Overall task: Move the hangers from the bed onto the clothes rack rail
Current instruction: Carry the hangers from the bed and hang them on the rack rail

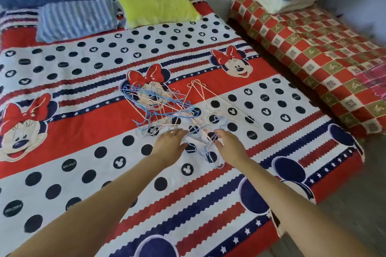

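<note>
Hangers (167, 106), thin wire ones in blue, white and pale pink, lie in a tangled heap near the middle of the bed (62, 173), on its red, white and navy cartoon-mouse cover. The heap's far end overlaps a printed mouse face with a red bow; its near end reaches both hands. The left hand (170, 145) lies palm down at the heap's near left edge, fingers close together and stretched toward the wires, seemingly touching them. The right hand (229, 148) is at the heap's near right edge, its fingertips curled in among the white and blue wires; whether they pinch one I cannot tell. Beyond the heap, at the head of the bed, sit a blue striped pillow (77, 20) and a yellow-green pillow (158, 9). Right of the bed lies a red checked mattress (313, 54).
</note>
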